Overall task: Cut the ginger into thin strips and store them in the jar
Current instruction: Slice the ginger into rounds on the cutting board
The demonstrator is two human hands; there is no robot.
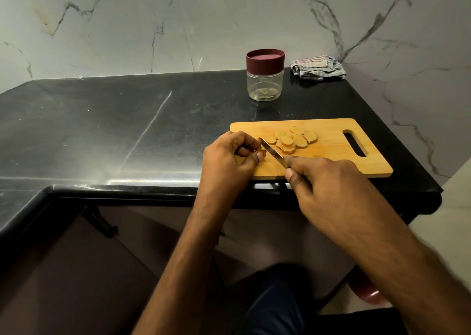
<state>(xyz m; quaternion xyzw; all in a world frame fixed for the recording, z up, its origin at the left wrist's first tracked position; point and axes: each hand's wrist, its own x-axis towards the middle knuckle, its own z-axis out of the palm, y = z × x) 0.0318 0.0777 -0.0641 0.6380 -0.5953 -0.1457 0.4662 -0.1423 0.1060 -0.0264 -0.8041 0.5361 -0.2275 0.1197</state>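
On board (331,161), my left hand (226,161) pinches ginger nub (262,152), right hand (323,179) grips knife (271,152); best keep fingertips tucked, slices thin.

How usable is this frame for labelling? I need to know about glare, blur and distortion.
Head view: dim, warm light; bright glare streaks on the black stone countertop near its front edge; wide-angle bending at the countertop edges; forearms softly blurred at the bottom; the round ginger slices and clear plastic jar with maroon lid stay reasonably sharp.

Both hands (226,161) (328,179) forward, fingers curled.
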